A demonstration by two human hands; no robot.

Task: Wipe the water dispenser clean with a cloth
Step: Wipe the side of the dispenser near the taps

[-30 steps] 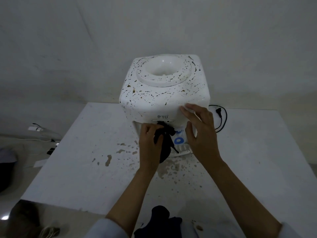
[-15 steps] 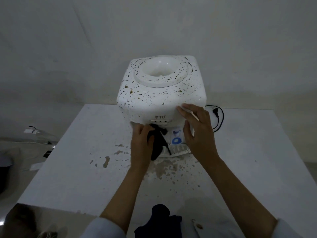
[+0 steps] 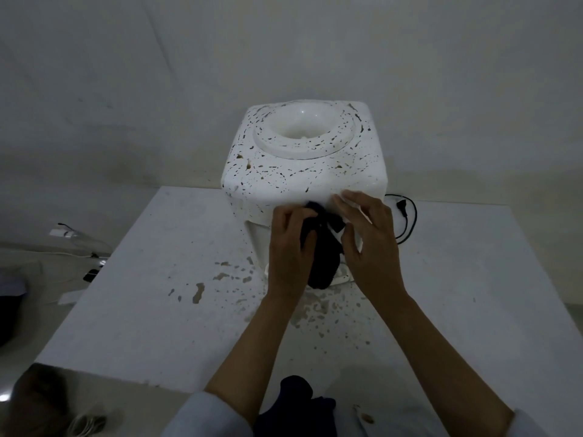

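Note:
A white tabletop water dispenser (image 3: 303,171), speckled with dark spots, stands at the back of a white table (image 3: 157,294). My left hand (image 3: 291,247) grips a dark cloth (image 3: 323,257) and holds it against the dispenser's front face, just under the top edge. The cloth's loose end hangs down over the tap recess. My right hand (image 3: 369,238) rests on the dispenser's front right, fingers on the upper edge and thumb beside the cloth. The taps and the front label are hidden behind the hands and cloth.
A black power cord with a plug (image 3: 407,216) lies on the table right of the dispenser. Brownish stains (image 3: 198,293) dot the table in front of it. A dark garment (image 3: 296,402) shows at the near edge. Cables and small items (image 3: 67,233) lie on the floor at left.
My left hand has carried the cloth up the front, from the tap recess to the band under the top edge, and rightward. The blue label is now covered. My right hand stays put.

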